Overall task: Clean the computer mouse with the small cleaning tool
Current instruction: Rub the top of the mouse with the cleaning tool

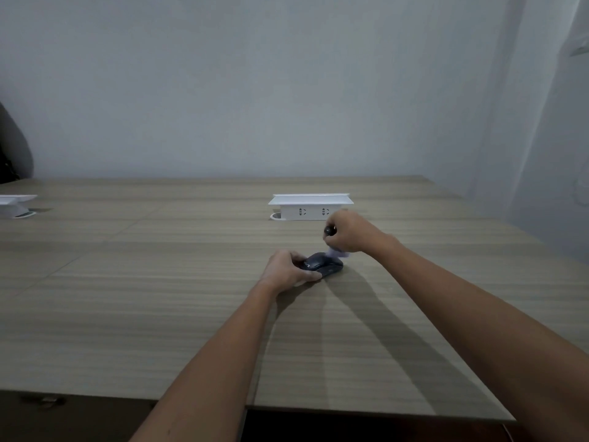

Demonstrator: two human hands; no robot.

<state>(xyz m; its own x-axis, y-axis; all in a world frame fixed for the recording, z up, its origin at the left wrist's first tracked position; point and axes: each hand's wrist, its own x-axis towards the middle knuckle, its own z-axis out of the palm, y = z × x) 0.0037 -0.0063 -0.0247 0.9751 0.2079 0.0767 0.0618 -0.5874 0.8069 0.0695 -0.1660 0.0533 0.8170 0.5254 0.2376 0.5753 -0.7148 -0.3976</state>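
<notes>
A dark computer mouse [323, 264] lies on the wood-grain table [159, 298], slightly right of centre and well in from the near edge. The left hand [288, 269] rests on the table at the mouse's left end, fingers curled around it, thumb along the near side and the other fingers over the far side, pinning it in place. Pale lettering shows on the mouse's top beside those fingers, too small to read. The right hand [349, 232] is above and just behind the mouse's right end, closed into a fist around a small cleaning tool [334, 250]. The tool's dark rounded handle end protrudes from the top of the fist on the left; a pale, lilac-tinted head emerges from the bottom of the fist and meets the mouse's upper right surface. That head is blurred, so its exact form cannot be told. Both forearms are bare and reach in from the lower edge of the view; they cast shadows on the table beside them. Behind the right hand, further back on the table, a white pop-up socket box [310, 207] stands with its lid raised, two outlets facing the camera, apart from the mouse. A second white box [16, 205] of similar shape stands at the far left edge of the table. A plain pale wall [287, 90] rises behind the table.
</notes>
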